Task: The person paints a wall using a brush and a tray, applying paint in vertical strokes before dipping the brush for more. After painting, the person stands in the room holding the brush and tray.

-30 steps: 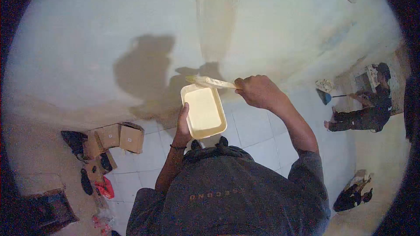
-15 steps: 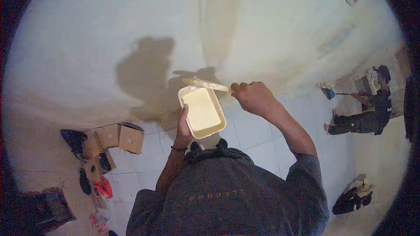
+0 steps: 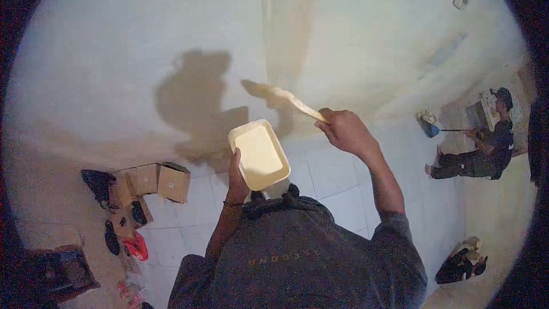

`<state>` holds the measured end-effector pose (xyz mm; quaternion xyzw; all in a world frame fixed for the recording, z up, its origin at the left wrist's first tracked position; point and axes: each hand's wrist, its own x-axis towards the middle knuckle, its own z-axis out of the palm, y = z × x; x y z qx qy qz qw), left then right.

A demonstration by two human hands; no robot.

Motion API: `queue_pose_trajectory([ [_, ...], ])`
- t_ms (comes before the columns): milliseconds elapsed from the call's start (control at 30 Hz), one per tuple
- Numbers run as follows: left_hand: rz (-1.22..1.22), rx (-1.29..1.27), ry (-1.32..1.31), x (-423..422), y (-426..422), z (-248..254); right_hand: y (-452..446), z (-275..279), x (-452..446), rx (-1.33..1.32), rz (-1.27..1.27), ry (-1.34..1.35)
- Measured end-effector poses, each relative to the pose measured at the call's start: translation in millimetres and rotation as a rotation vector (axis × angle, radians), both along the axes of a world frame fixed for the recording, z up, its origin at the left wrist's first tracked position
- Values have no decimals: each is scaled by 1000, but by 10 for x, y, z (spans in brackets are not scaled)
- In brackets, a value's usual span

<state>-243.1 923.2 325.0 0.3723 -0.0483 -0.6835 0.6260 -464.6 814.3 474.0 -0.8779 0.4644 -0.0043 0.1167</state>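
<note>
My left hand [image 3: 236,173] grips the side of a shallow cream-coloured paint tray [image 3: 267,183]. Pale yellow paint [image 3: 258,147] lies inside it, and the tray is held in front of my body. In my right hand [image 3: 346,131] is a paintbrush [image 3: 294,102], held by its handle, with pale paint smeared along it. The brush head points up and left toward the wall [image 3: 189,17], above the tray and apart from it. Whether the bristles touch the wall I cannot tell. A darker beige strip [image 3: 289,23] runs down the wall above the brush.
Cardboard boxes [image 3: 173,183] and a red plastic bag [image 3: 135,247] lie at the left on the tiled floor [image 3: 334,174]. At the right, another person [image 3: 486,149] sits holding a long-handled tool. A dark bundle [image 3: 457,266] lies lower right.
The brush has lifted from the tray's upper rim and moved up and right toward the wall, its shadow now beside its tip. The tray has dropped slightly down and left.
</note>
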Motion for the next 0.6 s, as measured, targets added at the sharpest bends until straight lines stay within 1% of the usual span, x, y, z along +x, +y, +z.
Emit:
queue_pose_trajectory([
  [33, 1, -4, -1, 16, 5, -52, -46, -27, -23, -4, 1, -1],
  [100, 22, -68, 103, 40, -5, -199, -142, -140, -91, 175, -163, -184],
  [133, 19, -70, 103, 47, -2, -183, -191, -283, -148, 172, -165, -185],
  [200, 39, -37, 83, 40, 13, -132, -300, -671, -273, 142, -174, -440],
  [233, 37, -41, 81, 36, 5, -118, -340, -767, -265, 138, -175, -444],
  [300, 78, 61, 63, 23, 30, -91, -377, -963, -223, 450, -506, -565],
  [333, 73, 59, 59, 16, 19, -70, -425, -1110, -217, 447, -508, -569],
  [400, 115, 56, 122, -9, 32, -43, -508, -1459, -220, 867, -753, -1010],
  [433, 112, 54, 120, -5, 25, -50, -550, -1633, -225, 1007, -804, -1232],
  [467, 117, 39, 103, 1, 16, -67, -627, -1754, -209, 1006, -804, -1236],
  [533, 123, 23, 85, 21, 91, -145, -700, -1999, -142, 1134, -981, -1327],
  [567, 132, 3, 134, 36, 105, -210, -754, -2131, -114, 1124, -967, -1390],
  [600, 148, -23, 184, 24, 165, -213, -752, -2151, -85, 1123, -956, -1388],
])
